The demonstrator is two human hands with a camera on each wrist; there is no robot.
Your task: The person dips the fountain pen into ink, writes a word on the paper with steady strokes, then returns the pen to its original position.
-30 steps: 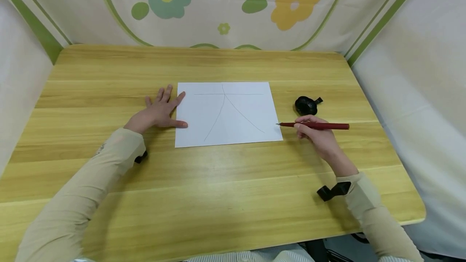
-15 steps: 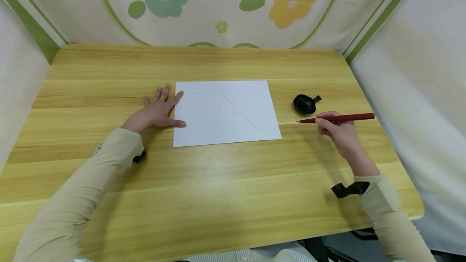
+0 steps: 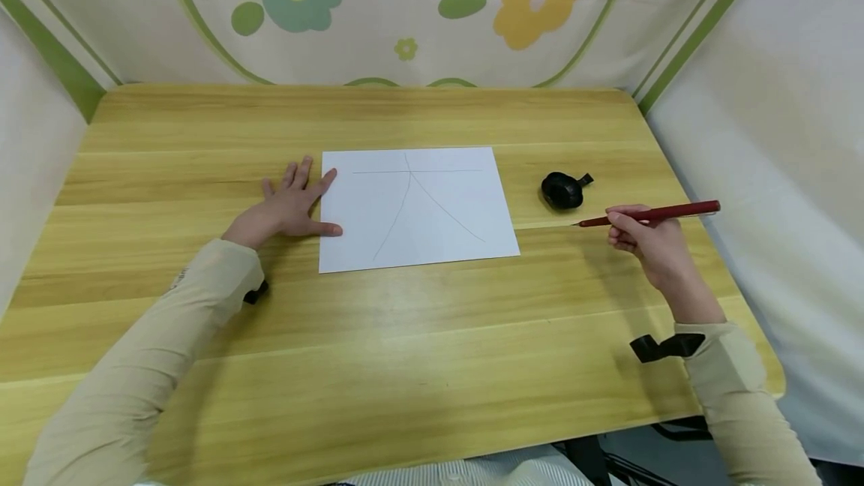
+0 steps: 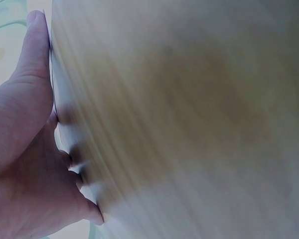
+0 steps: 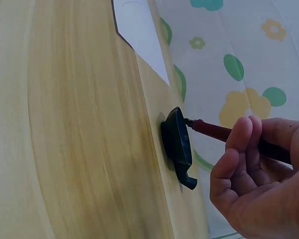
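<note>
A white sheet of paper point(image 3: 439, 223) lies on the wooden table, bearing a thin horizontal line, a short stroke above it and two slanting curved lines below. My left hand point(image 3: 286, 208) is spread flat at its left edge, with thumb and index fingertip on the paper. In the left wrist view, that hand point(image 4: 30, 129) shows from the side. My right hand point(image 3: 651, 246) pinches a dark red pen point(image 3: 682, 210), its metal nib pointing left above the table, right of the paper. Just beyond the nib sits a small black dish point(image 3: 562, 190) with a stubby handle.
The wooden table point(image 3: 378, 366) extends around the paper on every side. A white cloth point(image 3: 378, 13) with flower prints hangs behind its far edge, and plain white cloth point(image 3: 776, 171) hangs at the right. Black straps with small mounts point(image 3: 664, 347) are on the wrists.
My right hand has moved right with the pen, from over the paper's right edge to the table beside the black dish. My left hand has stayed on the paper.
</note>
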